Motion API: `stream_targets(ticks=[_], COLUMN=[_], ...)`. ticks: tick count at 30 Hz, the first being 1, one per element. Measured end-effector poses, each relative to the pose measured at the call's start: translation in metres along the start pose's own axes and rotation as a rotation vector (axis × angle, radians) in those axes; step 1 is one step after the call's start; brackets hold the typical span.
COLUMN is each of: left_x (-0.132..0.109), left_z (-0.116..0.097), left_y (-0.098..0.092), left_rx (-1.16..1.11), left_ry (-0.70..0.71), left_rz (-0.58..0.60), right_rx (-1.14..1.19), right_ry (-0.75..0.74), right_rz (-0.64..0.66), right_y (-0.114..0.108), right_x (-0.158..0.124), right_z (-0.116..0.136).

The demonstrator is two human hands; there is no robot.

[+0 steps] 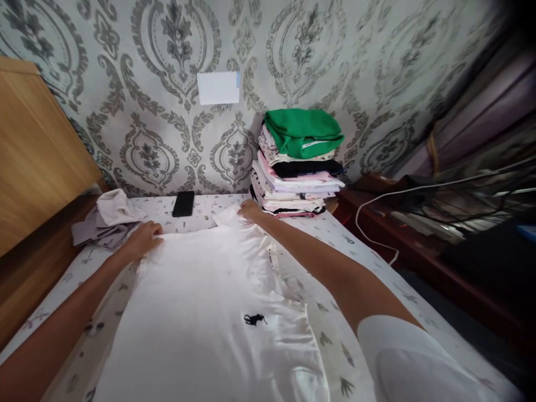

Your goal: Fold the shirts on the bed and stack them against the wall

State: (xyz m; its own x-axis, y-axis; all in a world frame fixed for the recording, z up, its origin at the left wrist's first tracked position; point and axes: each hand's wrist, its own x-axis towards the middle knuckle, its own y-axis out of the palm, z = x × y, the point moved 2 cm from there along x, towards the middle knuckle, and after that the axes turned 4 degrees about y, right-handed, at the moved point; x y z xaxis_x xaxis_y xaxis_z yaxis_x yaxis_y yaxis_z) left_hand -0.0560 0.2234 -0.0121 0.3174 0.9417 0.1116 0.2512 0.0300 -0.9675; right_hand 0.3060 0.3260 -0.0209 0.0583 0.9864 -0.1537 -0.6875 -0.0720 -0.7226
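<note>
White shirt: the white shirt (201, 312) lies spread on the patterned sheet (341, 335), creased along its right side; a small black emblem (254, 319) faces up.
Left hand: the left hand (144, 240) rests at the shirt's far left corner, its fingers bent; whether they pinch the fabric cannot be told.
Right hand: the right hand (250, 211) reaches to the far end, its fingers closed on the white fabric, just beside the stack.
Stack: folded clothes (299, 187) stand against the wallpaper (176, 134), a green garment (304, 128) on top.
Left background: crumpled cloths (115, 215) lie near a wooden panel (42, 151); a black phone (183, 204) lies flat between them and the stack.
Wall: a white card (218, 88) shows against the wallpaper, above the sheet.
</note>
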Motion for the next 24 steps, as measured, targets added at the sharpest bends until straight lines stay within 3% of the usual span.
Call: stream_targets(ticks=[5, 10, 15, 20, 24], left_x=[-0.025, -0.064, -0.091, -0.097, -0.099], left_z=[-0.021, -0.039, -0.044, -0.048, -0.048], left_y=[-0.019, -0.024, -0.014, -0.016, -0.019], left_rx=[-0.073, 0.016, 0.051, 0.049, 0.085], left_ry=[0.011, 0.103, 0.165, 0.141, 0.150], left_rz=[-0.121, -0.155, -0.096, -0.110, -0.131], right_rx=[0.345, 0.592, 0.478, 0.341, 0.431], right_ry=[-0.093, -0.280, -0.427, -0.501, -0.484], right_rz=[0.048, 0.093, 0.177, 0.110, 0.093], right_y=[-0.022, -0.036, -0.021, -0.019, -0.022], right_x=[-0.036, -0.117, -0.190, -0.214, -0.219], right_z=[-0.005, -0.040, -0.080, -0.083, -0.077])
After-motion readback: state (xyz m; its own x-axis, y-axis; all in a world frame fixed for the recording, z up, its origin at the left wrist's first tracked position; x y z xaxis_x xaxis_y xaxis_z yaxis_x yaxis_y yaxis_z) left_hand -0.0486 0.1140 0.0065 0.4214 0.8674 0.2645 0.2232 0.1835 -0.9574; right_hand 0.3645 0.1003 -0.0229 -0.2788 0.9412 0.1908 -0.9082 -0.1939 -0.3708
